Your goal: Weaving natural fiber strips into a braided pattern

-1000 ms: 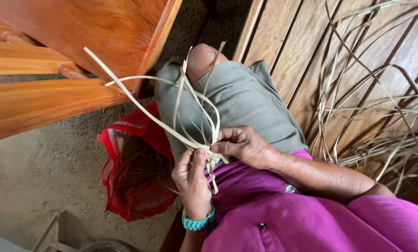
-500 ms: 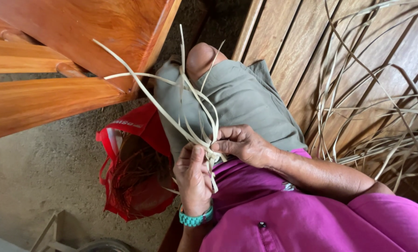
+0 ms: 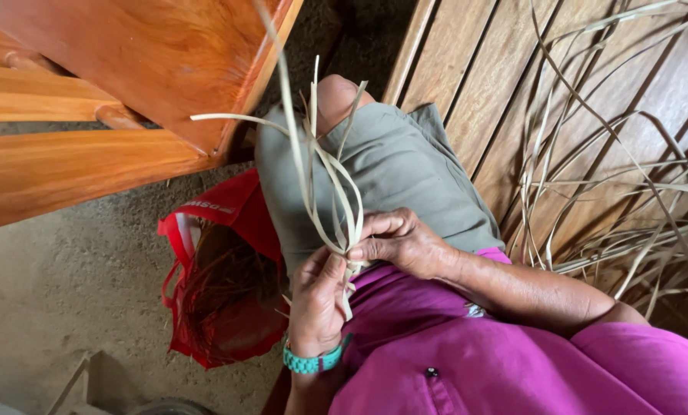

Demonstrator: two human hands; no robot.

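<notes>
Palm strips (image 3: 325,173), pale, thin, fanning upward, pinched together at base by both hands (image 3: 355,261).

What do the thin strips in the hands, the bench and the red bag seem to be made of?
Strips: likely dried palm leaf or similar plant fibre; pale, flat, matte, bending in loops. Both the left hand and right hand pinch them.
Bench: wood, brown slats with visible grain, slightly shiny.
Red bag: probably thin synthetic fabric or plastic; it creases softly.

Red bag (image 3: 229,307) with white lettering, open, on floor, left of knee
</notes>
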